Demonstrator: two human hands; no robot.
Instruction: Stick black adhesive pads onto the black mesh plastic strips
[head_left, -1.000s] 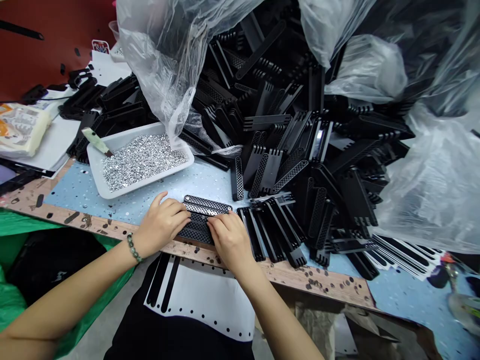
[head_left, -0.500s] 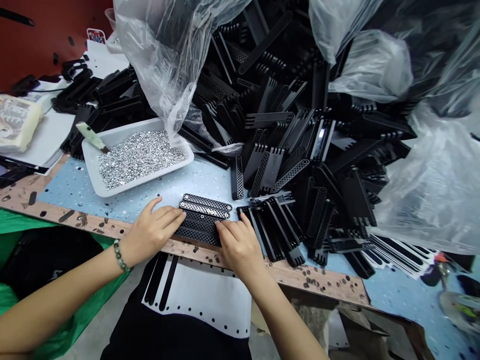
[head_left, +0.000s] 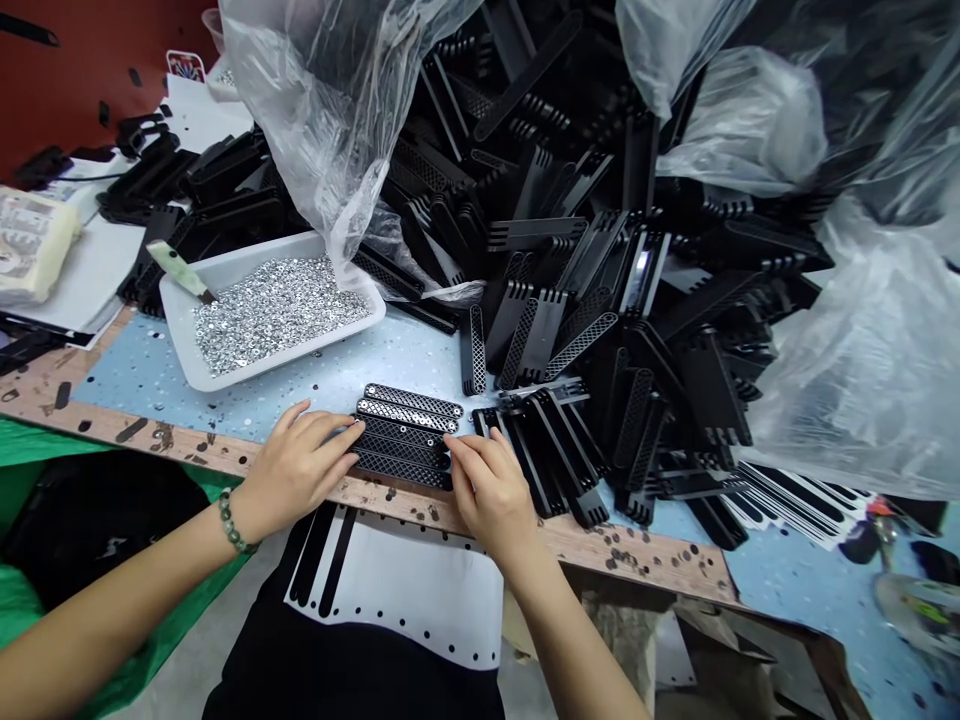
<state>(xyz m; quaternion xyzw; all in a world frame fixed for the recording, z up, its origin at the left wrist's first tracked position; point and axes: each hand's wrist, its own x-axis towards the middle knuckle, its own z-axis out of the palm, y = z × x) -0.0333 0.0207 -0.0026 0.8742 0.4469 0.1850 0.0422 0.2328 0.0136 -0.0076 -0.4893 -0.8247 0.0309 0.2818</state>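
Note:
Several black perforated strips (head_left: 407, 435) lie side by side near the table's front edge. My left hand (head_left: 298, 467) rests at their left end, fingers stretched flat against the strips. My right hand (head_left: 491, 487) is at their right end, fingers extended and touching the strip ends. Neither hand holds anything. A bead bracelet is on my left wrist.
A white tray (head_left: 195, 375) of small shiny metal pieces sits left of the strips. A big heap of black plastic parts (head_left: 600, 260) spills from clear plastic bags (head_left: 337, 110) at the back and right. More black parts (head_left: 555, 450) lie just right of my right hand.
My right hand has slid from on top of the strips to their right end. My left hand has drawn slightly left, leaving the row of strips uncovered.

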